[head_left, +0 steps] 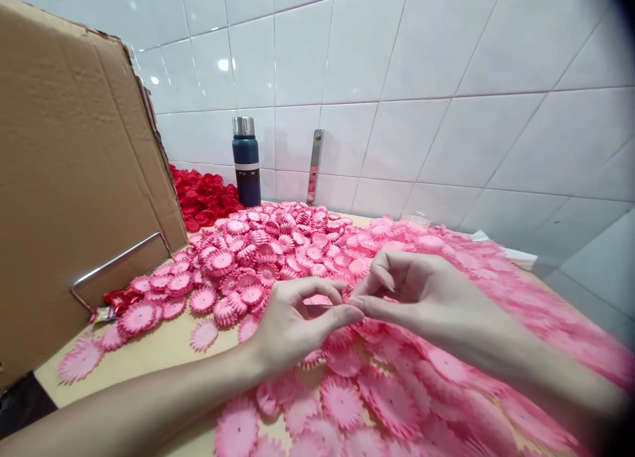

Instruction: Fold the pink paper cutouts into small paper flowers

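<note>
My left hand (302,318) and my right hand (411,285) meet at the fingertips above a heap of pink scalloped discs (288,245). Both are closed in a pinch, thumbs against fingers. Whatever lies between the fingertips is hidden or too small to make out. Below my hands, loose discs with frilled edges and a small dark centre hole are spread about, such as one pink disc (342,401). To the left, several more stand in short stacks, among them a stacked pile (139,318).
A tall cardboard sheet (74,159) stands at the left, with a bent metal wire (119,262) before it. Red frilled pieces (206,196) and a dark blue bottle (247,166) are at the back. A metal bracket (314,169) is against the tiled wall (421,73).
</note>
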`<move>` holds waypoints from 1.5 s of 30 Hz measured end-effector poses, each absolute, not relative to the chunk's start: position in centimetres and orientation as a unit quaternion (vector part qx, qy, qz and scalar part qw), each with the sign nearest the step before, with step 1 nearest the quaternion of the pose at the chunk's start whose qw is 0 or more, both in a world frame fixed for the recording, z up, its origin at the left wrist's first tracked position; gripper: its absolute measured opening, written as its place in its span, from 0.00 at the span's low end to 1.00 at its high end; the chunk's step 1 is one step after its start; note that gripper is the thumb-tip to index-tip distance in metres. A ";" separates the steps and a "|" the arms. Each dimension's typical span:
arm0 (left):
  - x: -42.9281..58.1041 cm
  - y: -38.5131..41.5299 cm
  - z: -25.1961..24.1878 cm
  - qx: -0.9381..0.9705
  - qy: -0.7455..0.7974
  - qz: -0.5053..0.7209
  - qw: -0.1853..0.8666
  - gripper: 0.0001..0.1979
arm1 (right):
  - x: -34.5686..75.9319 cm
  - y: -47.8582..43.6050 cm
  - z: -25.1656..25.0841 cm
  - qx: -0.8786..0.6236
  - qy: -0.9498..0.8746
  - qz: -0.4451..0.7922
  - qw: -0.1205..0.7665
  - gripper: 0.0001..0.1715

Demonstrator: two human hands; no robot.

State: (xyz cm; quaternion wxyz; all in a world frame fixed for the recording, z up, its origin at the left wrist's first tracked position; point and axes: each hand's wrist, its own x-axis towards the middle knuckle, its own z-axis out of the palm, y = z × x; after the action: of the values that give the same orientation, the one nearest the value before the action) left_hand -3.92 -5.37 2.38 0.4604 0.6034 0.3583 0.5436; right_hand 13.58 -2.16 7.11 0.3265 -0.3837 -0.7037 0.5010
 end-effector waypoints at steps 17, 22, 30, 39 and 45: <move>-4.3 -5.0 2.4 0.628 0.384 0.505 0.450 0.07 | 14.0 -1.5 6.5 -0.365 -0.708 0.511 0.321 0.21; -4.3 -4.9 2.5 0.630 0.374 0.491 0.471 0.08 | 13.7 -1.6 6.5 -0.352 -0.715 0.505 0.333 0.19; -4.4 -4.8 2.5 0.643 0.390 0.509 0.419 0.06 | 13.8 -1.7 6.4 -0.332 -0.705 0.519 0.350 0.20; -4.3 -4.7 2.4 0.587 0.426 0.517 0.455 0.05 | 13.2 -2.4 6.2 -0.349 -0.819 0.333 0.312 0.13; -4.1 -4.4 2.4 0.423 0.384 0.526 0.631 0.06 | 13.1 -2.7 5.9 -0.321 -0.867 0.231 0.304 0.15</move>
State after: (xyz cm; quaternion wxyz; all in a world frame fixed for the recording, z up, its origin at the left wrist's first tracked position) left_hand -4.11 -4.44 2.36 0.6307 0.4226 0.3838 0.5257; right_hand 13.07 -2.69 5.92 0.3036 -0.3213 -0.8666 0.2314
